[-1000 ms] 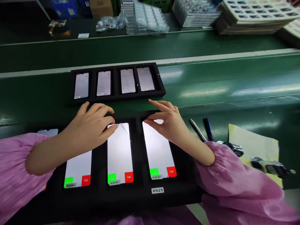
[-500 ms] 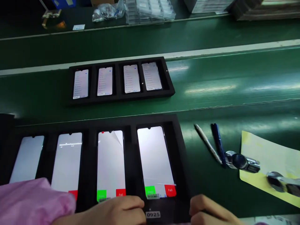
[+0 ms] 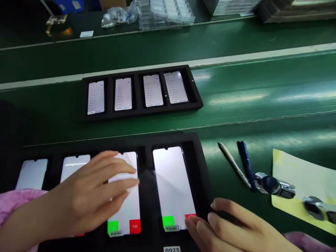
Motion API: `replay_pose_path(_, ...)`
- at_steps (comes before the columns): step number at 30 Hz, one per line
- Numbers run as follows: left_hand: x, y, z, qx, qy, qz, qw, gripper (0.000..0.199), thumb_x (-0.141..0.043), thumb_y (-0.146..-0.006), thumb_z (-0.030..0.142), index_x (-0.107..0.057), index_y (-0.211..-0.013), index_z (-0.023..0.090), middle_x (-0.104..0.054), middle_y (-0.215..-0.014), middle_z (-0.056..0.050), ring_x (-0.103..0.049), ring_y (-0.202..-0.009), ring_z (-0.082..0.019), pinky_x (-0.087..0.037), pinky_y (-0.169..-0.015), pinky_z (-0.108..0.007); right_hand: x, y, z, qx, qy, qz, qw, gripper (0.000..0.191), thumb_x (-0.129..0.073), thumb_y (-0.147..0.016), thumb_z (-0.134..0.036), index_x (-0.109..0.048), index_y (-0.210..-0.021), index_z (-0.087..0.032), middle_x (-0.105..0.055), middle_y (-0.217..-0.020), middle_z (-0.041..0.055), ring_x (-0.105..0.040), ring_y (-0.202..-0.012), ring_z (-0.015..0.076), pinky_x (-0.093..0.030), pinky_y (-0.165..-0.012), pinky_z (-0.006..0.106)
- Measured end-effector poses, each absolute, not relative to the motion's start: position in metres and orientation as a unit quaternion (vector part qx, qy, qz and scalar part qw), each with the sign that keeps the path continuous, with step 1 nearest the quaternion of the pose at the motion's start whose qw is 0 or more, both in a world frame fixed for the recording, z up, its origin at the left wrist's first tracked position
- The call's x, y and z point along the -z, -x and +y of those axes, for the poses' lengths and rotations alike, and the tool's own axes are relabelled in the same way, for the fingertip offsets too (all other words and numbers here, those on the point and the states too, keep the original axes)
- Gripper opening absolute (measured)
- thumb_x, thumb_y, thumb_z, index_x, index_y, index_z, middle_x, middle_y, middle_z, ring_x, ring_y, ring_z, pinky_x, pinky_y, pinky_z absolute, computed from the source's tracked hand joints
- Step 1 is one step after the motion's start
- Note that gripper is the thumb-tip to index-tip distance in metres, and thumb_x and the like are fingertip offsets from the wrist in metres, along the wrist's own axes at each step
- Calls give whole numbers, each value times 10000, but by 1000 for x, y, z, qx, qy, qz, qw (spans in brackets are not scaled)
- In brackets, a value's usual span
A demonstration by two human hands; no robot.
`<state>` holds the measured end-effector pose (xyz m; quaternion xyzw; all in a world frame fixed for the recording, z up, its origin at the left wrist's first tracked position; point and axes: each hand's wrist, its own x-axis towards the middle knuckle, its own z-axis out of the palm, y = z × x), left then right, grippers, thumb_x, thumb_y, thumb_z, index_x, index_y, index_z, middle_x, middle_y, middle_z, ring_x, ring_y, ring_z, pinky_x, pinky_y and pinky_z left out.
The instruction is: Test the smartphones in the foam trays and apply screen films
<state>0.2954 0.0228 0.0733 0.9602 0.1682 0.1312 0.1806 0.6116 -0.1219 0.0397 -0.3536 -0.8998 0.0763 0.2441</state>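
Note:
A black foam tray (image 3: 202,164) marked 0925 lies nearest me, holding several phones with lit white screens. My left hand (image 3: 97,196) hovers over the second phone from the right (image 3: 127,206), its fingers stretched out and part of the screen hidden beneath them. Green and red boxes show at the foot of that screen, the red one reading Fail. At the lower right corner of the rightmost phone (image 3: 172,182) is my right hand (image 3: 231,227), fingers apart and slightly bent, covering part of its red box. Neither hand appears to hold anything.
Beyond it, a second black tray (image 3: 195,103) carries several phones showing lists, on the green belt (image 3: 262,84). To the right lie a white pen (image 3: 233,164), a blue marker (image 3: 245,162), shiny metal-and-dark tools (image 3: 275,185) and yellow paper (image 3: 294,168). Clear plastic trays (image 3: 170,12) sit behind.
My left hand has risen from the near tray's front edge to over the second phone from the right, its fingers opening out. My right hand has moved left and up onto the rightmost phone's corner.

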Motion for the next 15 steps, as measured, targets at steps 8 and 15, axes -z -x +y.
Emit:
replay_pose_path(8, -81, -243, 51, -26, -948, 312, -46, 246, -565, -1037, 340, -761, -1159, 254, -646, -1218, -101, -628, -1115, -326, -510, -953, -530, -42, -586, -35, -10, 509, -835, 208, 176, -482, -1103, -230, -621, -1001, -194, -732, -898, 38, -546, -878, 219, -333, -758, 377)
replay_pose_path(15, -76, -250, 58, 23, -937, 347, 29, 284, -542, -1058, 355, -731, -1208, 204, -605, -1389, -150, -558, -1336, -377, -468, -1108, -658, -46, -570, -27, 17, 591, -788, 169, 169, -419, -1106, -236, -561, -1020, -206, -657, -753, 36, -539, -824, 248, -319, -735, 386)
